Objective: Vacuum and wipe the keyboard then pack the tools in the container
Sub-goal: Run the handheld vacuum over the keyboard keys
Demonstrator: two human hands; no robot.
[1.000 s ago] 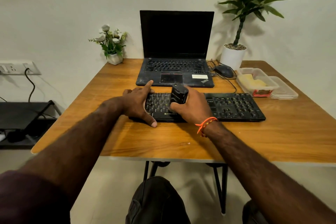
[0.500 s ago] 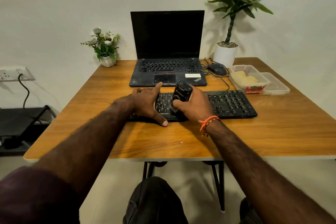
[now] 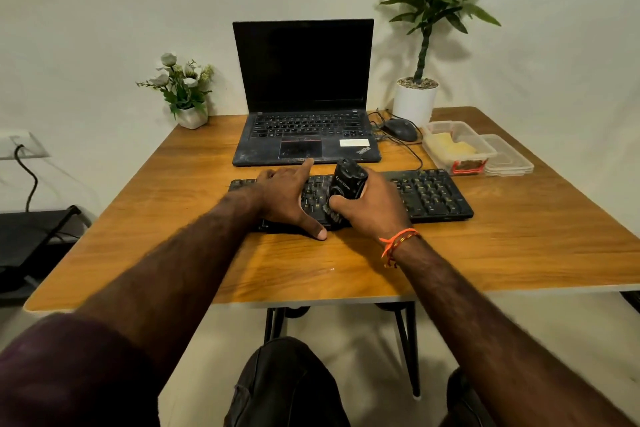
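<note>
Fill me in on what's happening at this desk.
A person is vacuuming a black keyboard on a wooden table. The right hand grips a small black handheld vacuum pressed onto the keys, while the left hand rests spread on the keyboard's left part. The open container sits to the right, lid beside it.

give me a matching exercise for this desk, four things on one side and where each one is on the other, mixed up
Things:
1. black handheld vacuum
2. open black laptop
3. clear plastic container
4. left hand

Places:
a. right side of the wooden table, past the external black keyboard
b. gripped in the right hand
c. resting on the keyboard's left part
d. behind the keyboard, screen dark

Pairs: 1-b, 2-d, 3-a, 4-c
</note>
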